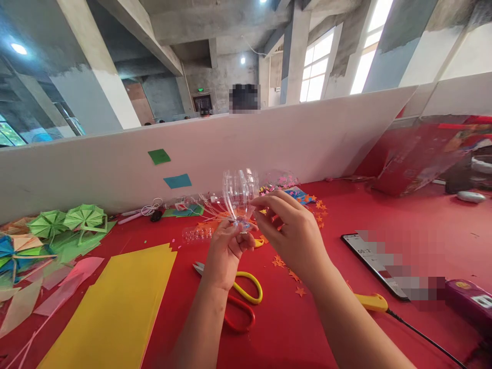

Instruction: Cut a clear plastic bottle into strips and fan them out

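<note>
My left hand (pixel 228 246) is closed around the narrow neck end of a clear cut plastic bottle (pixel 240 192), which stands upright above the fist with its wall slit into long strips. At the bottle's right side my right hand (pixel 288 220) has its fingers bent, the thumb and forefinger pinched at the edge of a strip. Under my left forearm lies a pair of scissors (pixel 248 287) with one yellow and one red handle, partly covered by the arm. Orange paper stars (pixel 294 275) are scattered below my right hand.
Yellow paper sheets (pixel 111 307) lie at left, beside green folded paper umbrellas (pixel 84 218) and pink strips (pixel 71 287). A phone (pixel 374 266), a yellow-handled corded tool (pixel 371 302) and a purple object (pixel 469 302) are at right. A white partition (pixel 96 169) closes the back.
</note>
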`<state>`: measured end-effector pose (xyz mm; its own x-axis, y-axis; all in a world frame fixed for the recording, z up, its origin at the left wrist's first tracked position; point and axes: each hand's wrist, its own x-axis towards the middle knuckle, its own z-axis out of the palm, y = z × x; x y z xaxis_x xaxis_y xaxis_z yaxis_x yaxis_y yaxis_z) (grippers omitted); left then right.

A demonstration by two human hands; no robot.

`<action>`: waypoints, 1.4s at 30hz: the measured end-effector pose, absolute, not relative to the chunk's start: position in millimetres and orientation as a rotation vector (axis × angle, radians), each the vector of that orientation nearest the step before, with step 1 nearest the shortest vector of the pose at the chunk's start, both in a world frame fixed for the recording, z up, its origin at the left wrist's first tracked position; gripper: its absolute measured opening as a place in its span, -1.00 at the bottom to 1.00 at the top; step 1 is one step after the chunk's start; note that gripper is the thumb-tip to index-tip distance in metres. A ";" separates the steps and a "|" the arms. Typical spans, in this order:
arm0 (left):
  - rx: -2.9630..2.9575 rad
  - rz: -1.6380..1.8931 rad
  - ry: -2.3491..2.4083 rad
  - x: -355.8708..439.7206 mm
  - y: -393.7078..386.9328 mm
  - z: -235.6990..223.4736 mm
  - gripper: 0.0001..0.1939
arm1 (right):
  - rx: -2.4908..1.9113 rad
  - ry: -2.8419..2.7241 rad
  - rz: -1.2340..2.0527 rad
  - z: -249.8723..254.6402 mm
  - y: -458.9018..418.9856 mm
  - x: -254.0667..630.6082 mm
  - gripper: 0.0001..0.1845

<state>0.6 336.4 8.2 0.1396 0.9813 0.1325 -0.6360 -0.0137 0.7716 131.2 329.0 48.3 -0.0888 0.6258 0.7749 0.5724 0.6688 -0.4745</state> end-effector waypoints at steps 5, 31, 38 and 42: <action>0.820 1.390 0.532 0.1 336.0 9.0 -0.89 | -0.967 -1.789 0.079 48.9 326.8 129.9 -0.82; 0.834 1.325 0.528 0.2 333.7 9.8 -0.94 | -1.075 -1.766 0.108 48.6 323.9 125.5 -0.79; 0.812 1.331 0.532 0.7 333.9 8.6 -0.93 | -1.056 -1.804 0.113 49.0 323.3 125.2 -0.73; 0.788 1.339 0.539 1.3 334.1 9.2 -0.92 | -1.015 -1.799 0.122 48.7 323.0 125.1 -0.74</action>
